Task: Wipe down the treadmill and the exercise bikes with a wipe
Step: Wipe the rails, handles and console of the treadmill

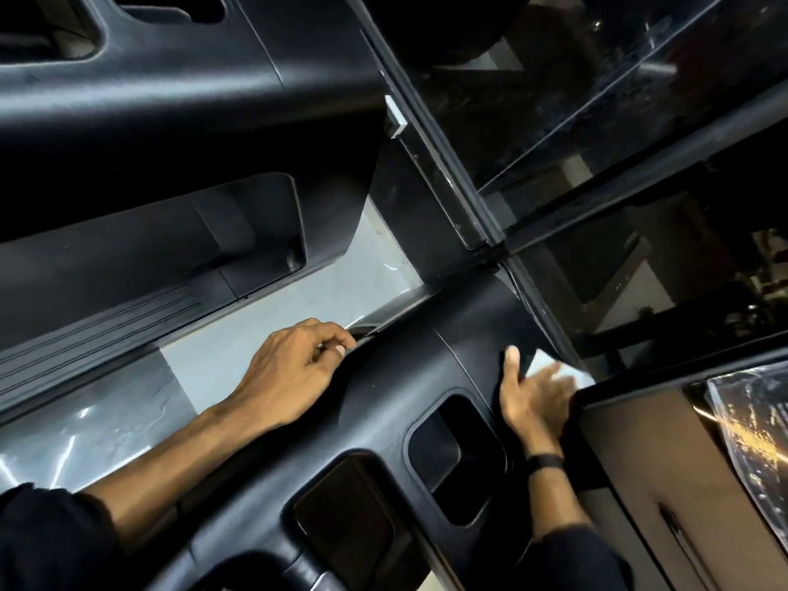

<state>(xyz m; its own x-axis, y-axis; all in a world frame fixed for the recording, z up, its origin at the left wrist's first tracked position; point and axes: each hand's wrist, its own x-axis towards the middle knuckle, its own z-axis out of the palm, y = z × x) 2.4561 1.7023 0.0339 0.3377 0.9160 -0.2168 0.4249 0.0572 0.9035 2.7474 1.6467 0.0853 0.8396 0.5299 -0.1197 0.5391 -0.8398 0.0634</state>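
Far left: your dark sleeve [47, 543] sits at the lower corner, forearm bare and reaching up and right across the pale floor [256, 334] that shows between two black machine consoles.

Left hand [290, 368]: your fingers are curled in, knuckles up, fingertips [339, 349] tucked against the near edge of the treadmill console [405, 377]. They grip that edge where it meets the floor gap. Something small and metallic shows at the fingers; you cannot tell what it is.

Centre: the console is matte black, with two recessed pockets, the nearer one [345, 505] low and the further one [452, 454] just right of it. A second black console [170, 100] fills the upper left, well apart from your hands.

Right hand [533, 398]: your fingers are straight and close together, thumb [511, 360] spread off to the left and lying on the console surface. The white wipe [550, 364] is under your fingers, pressed flat to the console's right side; the hand is motion-blurred. A dark band [546, 461] circles that wrist.

Right: a dark glossy panel [639, 121] with reflections.
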